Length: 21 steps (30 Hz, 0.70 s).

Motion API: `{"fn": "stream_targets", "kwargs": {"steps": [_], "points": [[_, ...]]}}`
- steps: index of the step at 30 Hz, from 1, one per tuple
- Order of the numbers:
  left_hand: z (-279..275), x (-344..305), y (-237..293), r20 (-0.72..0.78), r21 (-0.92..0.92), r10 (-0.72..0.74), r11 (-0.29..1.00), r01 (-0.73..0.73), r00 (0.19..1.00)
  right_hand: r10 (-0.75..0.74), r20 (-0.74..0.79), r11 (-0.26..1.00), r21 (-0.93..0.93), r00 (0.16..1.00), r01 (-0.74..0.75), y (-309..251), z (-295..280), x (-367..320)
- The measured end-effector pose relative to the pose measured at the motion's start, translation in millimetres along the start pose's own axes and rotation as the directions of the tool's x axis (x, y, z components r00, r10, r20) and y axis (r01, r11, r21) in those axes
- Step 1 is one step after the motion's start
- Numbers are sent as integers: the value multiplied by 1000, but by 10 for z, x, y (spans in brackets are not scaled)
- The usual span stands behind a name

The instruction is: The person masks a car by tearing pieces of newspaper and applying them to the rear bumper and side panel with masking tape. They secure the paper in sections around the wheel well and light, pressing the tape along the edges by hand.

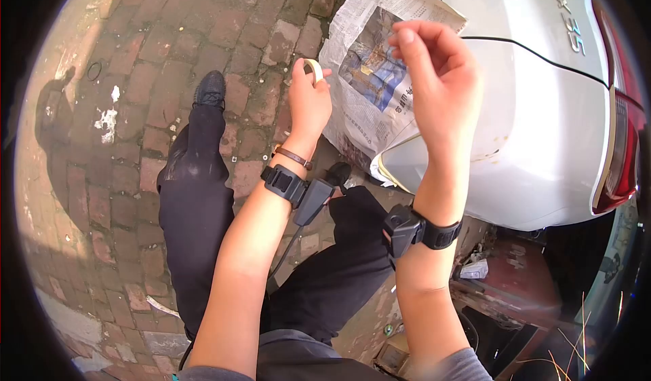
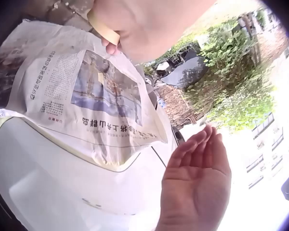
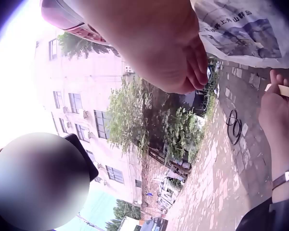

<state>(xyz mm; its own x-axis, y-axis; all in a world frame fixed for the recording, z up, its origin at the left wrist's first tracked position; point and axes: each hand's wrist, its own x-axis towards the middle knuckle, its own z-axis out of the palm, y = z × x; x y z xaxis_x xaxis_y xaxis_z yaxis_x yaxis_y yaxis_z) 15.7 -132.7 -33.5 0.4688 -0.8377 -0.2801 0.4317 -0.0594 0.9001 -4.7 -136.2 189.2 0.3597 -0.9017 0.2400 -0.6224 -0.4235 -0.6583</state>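
Observation:
My left hand [image 1: 311, 109] holds a narrow roll of pale yellow masking tape [image 1: 316, 69], fingers at its ring. The left wrist view shows the same tape roll [image 2: 103, 30] in front of the newspaper. My right hand [image 1: 444, 75] is raised over the white car's rear corner [image 1: 529, 130], its fingers loosely bent with thumb and fingertips close together; no object shows between them. Printed newspaper [image 1: 352, 120] covers part of the car beside both hands. Pale yellow tape [image 2: 111, 167] runs along the newspaper's edge on the white bodywork.
Brick paving [image 1: 264, 42] lies left of the car. A red tail light [image 1: 622, 150] is at the right. Behind my right arm is a dark red box-like object [image 1: 515, 269] with clutter. In the right wrist view a dark looped cord [image 3: 234, 126] lies on the ground.

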Motion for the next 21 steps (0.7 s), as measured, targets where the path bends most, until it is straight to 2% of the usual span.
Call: {"fn": "stream_targets", "kwargs": {"steps": [1, 3, 4, 5, 7, 9, 13, 15, 17, 19, 20, 21], "points": [[-88, -293, 54, 93, -11, -26, 1000, 27, 995, 56, -52, 998, 40, 997, -54, 140, -16, -455], [-245, -853, 138, 277, -10, -81, 996, 87, 957, 215, -62, 976, 53, 975, -212, 395, -155, -1281], [-312, -1170, 179, 341, -21, -67, 997, 79, 938, 335, -70, 933, 167, 940, -320, 518, -238, -1648], [-378, -1472, 218, 416, 43, -88, 996, 78, 905, 403, -87, 902, 205, 911, -380, 693, -316, -2003], [-515, -1958, 95, 596, 6, -67, 997, 79, 800, 467, -79, 863, 260, 881, -434, 825, -452, -2575], [-595, -2363, 210, 697, 33, -125, 989, 143, 706, 466, -60, 849, 313, 883, -426, 868, -546, -2989], [-602, -2810, 278, 760, 199, -220, 975, 103, 612, 354, -48, 895, 309, 934, -323, 787, -726, -3414], [-564, -2973, 344, 750, 298, -213, 954, -33, 626, 378, -103, 877, 358, 920, -320, 783, -745, -3605], [-510, -3111, 424, 751, 389, -247, 915, -108, 612, 334, -180, 910, 319, 925, -266, 863, -712, -3762], [-468, -3222, 422, 725, 552, -287, 785, -280, 626, 364, -250, 897, 355, 897, -265, 920, -715, -3873], [-464, -3279, 403, 744, 561, -255, 741, -370, 618, 328, -254, 916, 322, 910, -240, 937, -733, -3930], [-452, -3309, 418, 752, 573, -270, 718, -395, 602, 293, -257, 934, 285, 921, -217, 960, -753, -3984]]}}
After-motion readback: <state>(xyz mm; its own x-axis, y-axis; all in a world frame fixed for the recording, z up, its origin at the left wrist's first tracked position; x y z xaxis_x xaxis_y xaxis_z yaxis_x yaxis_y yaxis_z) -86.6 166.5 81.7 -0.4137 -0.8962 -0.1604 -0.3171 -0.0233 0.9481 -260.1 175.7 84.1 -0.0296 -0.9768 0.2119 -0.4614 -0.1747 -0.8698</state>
